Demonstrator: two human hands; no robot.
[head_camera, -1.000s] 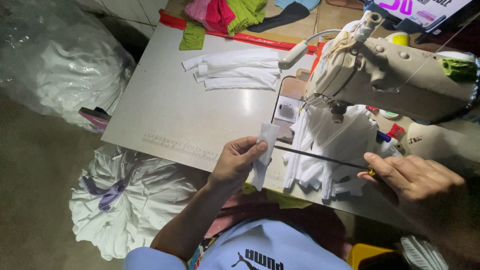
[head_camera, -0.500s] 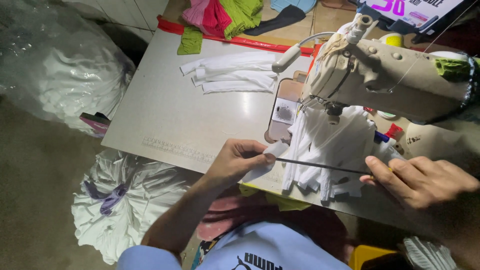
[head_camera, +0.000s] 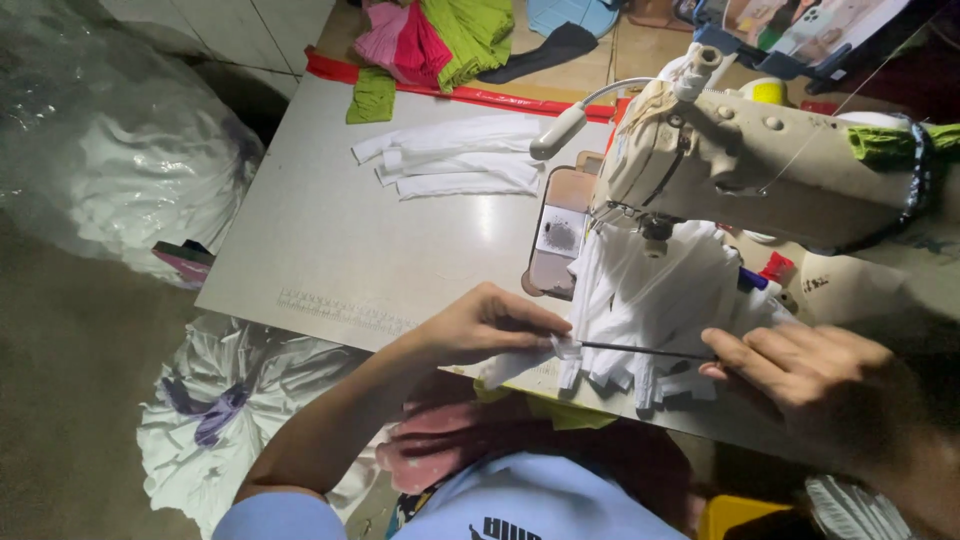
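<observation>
My left hand (head_camera: 488, 325) pinches the end of a white fabric strip (head_camera: 520, 362) lying at the front edge of the grey table (head_camera: 330, 240). My right hand (head_camera: 800, 365) grips a thin dark rod (head_camera: 640, 350) that points left, its tip meeting the strip at my left fingertips. Behind the rod lies a heap of white fabric strips (head_camera: 650, 290), spilling from under the needle of a cream sewing machine (head_camera: 750, 160). Both hands rest low on the table, about a rod's length apart.
A small stack of white cut pieces (head_camera: 460, 165) lies at the table's far side, with a red strip (head_camera: 480, 97) and pink and green cloth (head_camera: 450, 30) beyond it. A clear bag of white fabric (head_camera: 110, 170) and a white bundle (head_camera: 230, 410) sit on the floor to the left.
My left hand has brought the white strip down from upright to flat on the table and moved right to the rod's tip. My right hand has stayed on the rod.
</observation>
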